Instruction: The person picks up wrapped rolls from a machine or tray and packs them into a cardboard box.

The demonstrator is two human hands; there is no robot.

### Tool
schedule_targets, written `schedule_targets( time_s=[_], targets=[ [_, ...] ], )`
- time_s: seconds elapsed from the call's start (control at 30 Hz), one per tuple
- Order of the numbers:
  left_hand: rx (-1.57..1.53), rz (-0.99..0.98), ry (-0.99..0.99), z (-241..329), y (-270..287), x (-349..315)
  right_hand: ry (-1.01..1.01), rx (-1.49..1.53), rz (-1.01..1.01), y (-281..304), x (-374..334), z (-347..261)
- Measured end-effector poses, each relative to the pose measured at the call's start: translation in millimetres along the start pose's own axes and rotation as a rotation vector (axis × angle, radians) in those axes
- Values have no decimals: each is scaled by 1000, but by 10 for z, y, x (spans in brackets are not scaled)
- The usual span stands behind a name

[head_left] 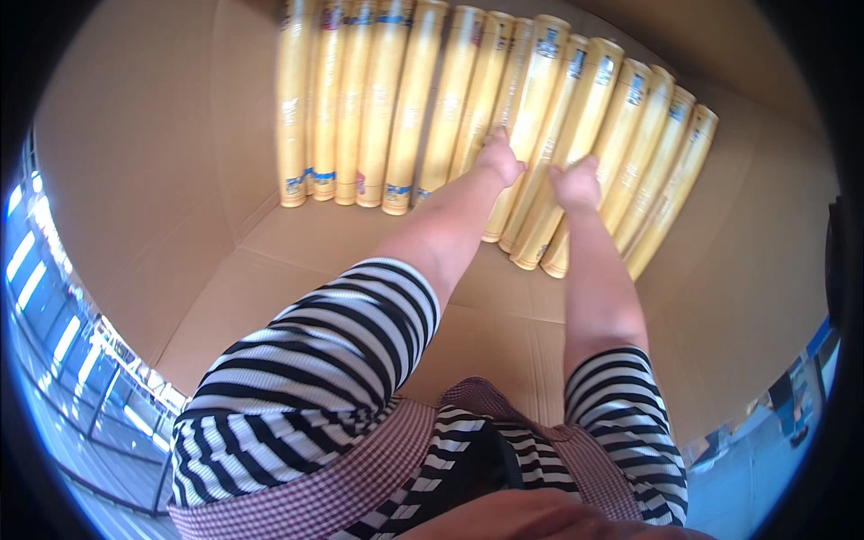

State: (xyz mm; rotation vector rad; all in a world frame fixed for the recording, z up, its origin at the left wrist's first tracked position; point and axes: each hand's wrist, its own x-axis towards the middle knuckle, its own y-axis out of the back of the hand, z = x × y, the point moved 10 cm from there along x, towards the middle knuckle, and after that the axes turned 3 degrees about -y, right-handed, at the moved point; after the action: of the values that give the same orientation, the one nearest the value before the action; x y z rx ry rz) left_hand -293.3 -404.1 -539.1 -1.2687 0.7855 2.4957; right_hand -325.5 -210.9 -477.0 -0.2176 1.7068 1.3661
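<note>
A row of long, pale yellow rolls in clear wrap point(418, 108) leans side by side against the far wall of a large cardboard box. Blue and dark markings show near their ends. My left hand point(501, 160) is closed over a roll point(538, 81) right of the row's middle, thumb toward the right. Just to its right, my right hand point(577, 184) grips a neighbouring roll point(596, 90), thumb toward the left. The rolls and the backs of my hands partly hide the fingertips of both hands.
Cardboard walls point(135, 153) rise on the left and right, and the creased box bottom point(297, 261) lies below the rolls. Outside the box, a railing-like structure point(76, 432) stands at lower left. A bluish floor point(747, 477) shows at lower right.
</note>
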Motion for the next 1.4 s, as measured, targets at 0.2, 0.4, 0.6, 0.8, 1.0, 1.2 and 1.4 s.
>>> schedule_targets(
  time_s=[0.2, 0.4, 0.6, 0.8, 1.0, 1.2, 1.4],
  targets=[
    [-169, -18, -273, -582, 972, -109, 324, 475, -345, -362, -330, -696],
    [-45, 230, -125, -1720, 2673, -668, 570, 516, -496, -1086, -1147, -2287],
    [678, 324, 349, -1949, 3145, -629, 801, -47, -964, -2232, -1841, -2432],
    [914, 278, -341, -1579, 2097, -20, 468, 232, -855, -1702, -1422, -1399],
    [1096, 141, -243, -1640, 2074, -313, 773, 810, 10, 2189, -1394, -568],
    [1120, -1, -37, -1239, 2111, -438, 753, 2036, -262, 4771, -1130, 101],
    [1005, -9, -139, -1285, 2117, -365, 418, 2216, 487, 5654, -358, 391]
  ],
)
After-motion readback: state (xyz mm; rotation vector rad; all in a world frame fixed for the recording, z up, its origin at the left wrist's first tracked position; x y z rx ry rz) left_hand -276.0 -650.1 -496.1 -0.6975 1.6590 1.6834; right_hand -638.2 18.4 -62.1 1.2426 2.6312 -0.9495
